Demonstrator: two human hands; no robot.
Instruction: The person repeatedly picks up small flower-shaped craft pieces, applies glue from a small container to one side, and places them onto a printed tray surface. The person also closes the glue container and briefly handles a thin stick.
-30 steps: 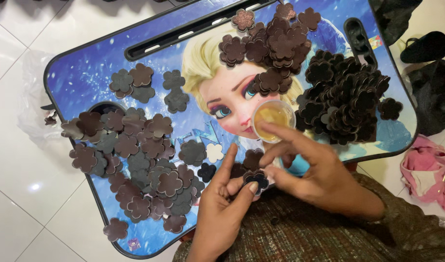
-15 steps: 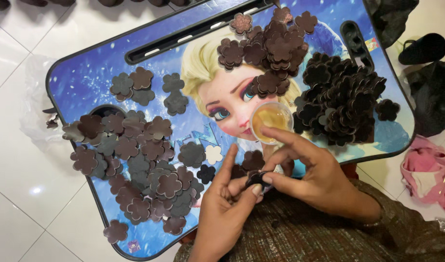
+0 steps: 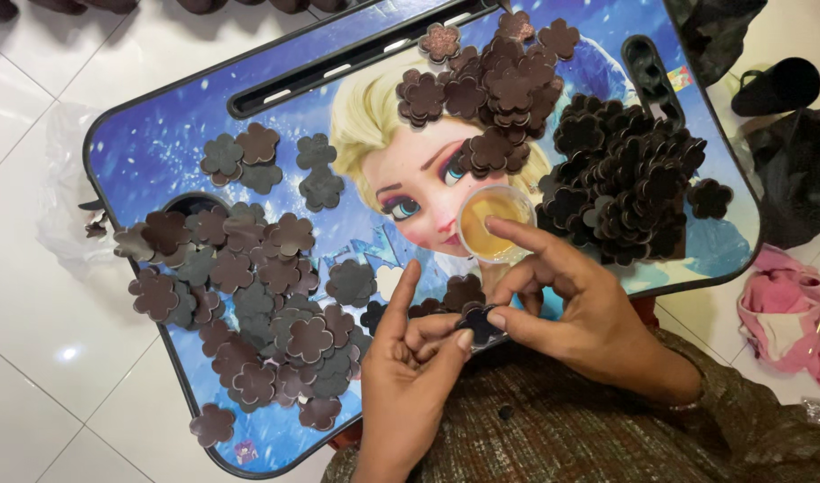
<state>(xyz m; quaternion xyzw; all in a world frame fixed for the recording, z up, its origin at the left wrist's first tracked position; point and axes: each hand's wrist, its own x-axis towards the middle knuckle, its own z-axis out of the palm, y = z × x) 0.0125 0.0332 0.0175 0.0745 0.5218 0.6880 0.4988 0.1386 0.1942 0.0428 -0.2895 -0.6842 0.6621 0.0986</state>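
My left hand [image 3: 414, 362] and my right hand [image 3: 575, 309] meet at the near edge of a blue picture-printed lap tray [image 3: 160, 148]. Both pinch one small dark flower-shaped piece [image 3: 478, 324] between thumbs and fingertips. My right index finger stretches toward a small round cup of yellowish paste [image 3: 493, 222] just beyond the hands. Loose brown and grey flower pieces [image 3: 249, 295] spread over the tray's left side. A dense heap of dark flower pieces [image 3: 620, 183] lies at the right, with a smaller brown heap [image 3: 495, 89] at the back.
The tray rests on white floor tiles [image 3: 34, 358]. A crumpled clear plastic bag [image 3: 57, 201] sticks out at its left edge. Pink cloth [image 3: 786, 313] and black bags [image 3: 790, 161] lie on the floor to the right. My brown patterned garment [image 3: 553, 429] fills the bottom.
My hands stay together on the small flower piece, with slight finger shifts; my right index finger has lifted a little nearer the paste cup. The piles have not moved.
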